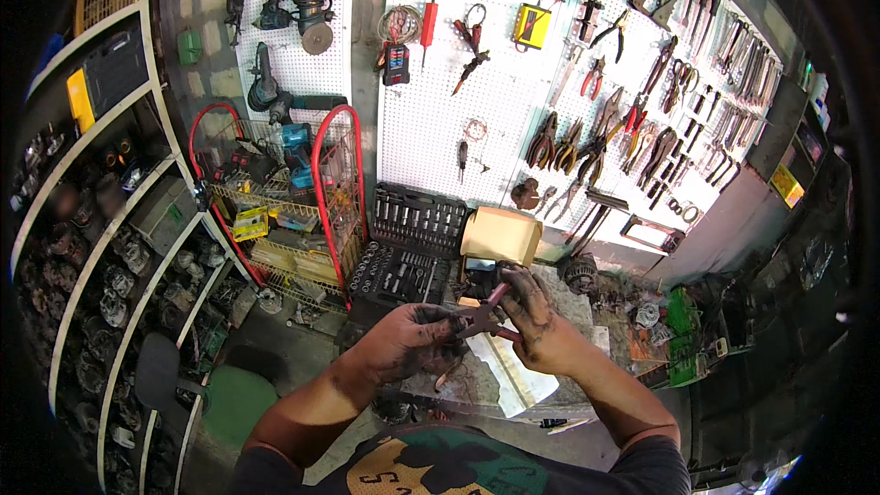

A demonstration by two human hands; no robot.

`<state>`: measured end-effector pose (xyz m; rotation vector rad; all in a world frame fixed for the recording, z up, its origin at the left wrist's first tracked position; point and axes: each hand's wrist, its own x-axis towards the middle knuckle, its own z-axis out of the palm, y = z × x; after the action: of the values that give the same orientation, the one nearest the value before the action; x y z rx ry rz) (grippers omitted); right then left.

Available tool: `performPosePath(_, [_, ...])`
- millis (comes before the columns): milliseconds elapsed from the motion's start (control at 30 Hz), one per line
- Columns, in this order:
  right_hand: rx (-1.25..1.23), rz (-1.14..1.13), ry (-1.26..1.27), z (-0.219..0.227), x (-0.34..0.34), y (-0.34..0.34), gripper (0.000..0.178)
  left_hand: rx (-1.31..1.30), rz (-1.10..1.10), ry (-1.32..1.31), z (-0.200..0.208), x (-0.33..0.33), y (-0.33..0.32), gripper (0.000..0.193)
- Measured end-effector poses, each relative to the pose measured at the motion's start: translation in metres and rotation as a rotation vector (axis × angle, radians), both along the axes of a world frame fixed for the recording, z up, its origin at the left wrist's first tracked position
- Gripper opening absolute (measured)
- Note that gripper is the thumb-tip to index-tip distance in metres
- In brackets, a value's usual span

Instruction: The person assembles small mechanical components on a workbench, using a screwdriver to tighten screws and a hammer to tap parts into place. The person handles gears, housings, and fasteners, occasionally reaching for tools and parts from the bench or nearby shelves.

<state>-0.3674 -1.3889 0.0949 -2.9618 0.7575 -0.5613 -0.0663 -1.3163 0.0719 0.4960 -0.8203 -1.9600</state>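
Above the front of the workbench I hold a pair of pliers [484, 315] with dull red handles spread apart. My right hand [543, 330] is closed round the handles, with grimy fingers along the upper one. At the jaw end, my left hand [417, 339] is closed in a pinch, thumb on top. Its fingers hide what lies between them, so whether it grips the jaws or a small part cannot be made out. Below my hands a white paper sheet [515, 380] lies on the workbench [467, 390]. Beyond them stands an opened cardboard box [500, 236].
An opened socket set case [420, 220] sits behind my left hand. Left of it stands a red-framed wire cart [321, 183] with power tools. Pliers and wrenches hang on the white pegboard [513, 82]. A green stool [238, 403] and parts shelves [92, 312] are at left.
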Motion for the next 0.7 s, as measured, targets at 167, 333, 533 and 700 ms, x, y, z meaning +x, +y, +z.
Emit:
performPosePath(167, [0.077,0.018,0.013,0.005,-0.001,0.016,0.077,0.046,0.007,-0.005,0.0,-0.003,0.011,0.039])
performPosePath(333, [0.035,0.05,-0.017,0.007,0.001,0.026,0.08,0.042,-0.008,-0.017,0.002,-0.003,0.018,0.04])
performPosePath(533, [0.045,0.089,-0.028,0.001,0.003,0.026,0.077,0.024,-0.041,0.044,0.005,-0.001,0.026,0.048])
performPosePath(700, [0.08,0.195,-0.088,0.001,0.006,0.024,0.067,0.017,-0.075,0.046,0.005,0.001,0.03,0.047])
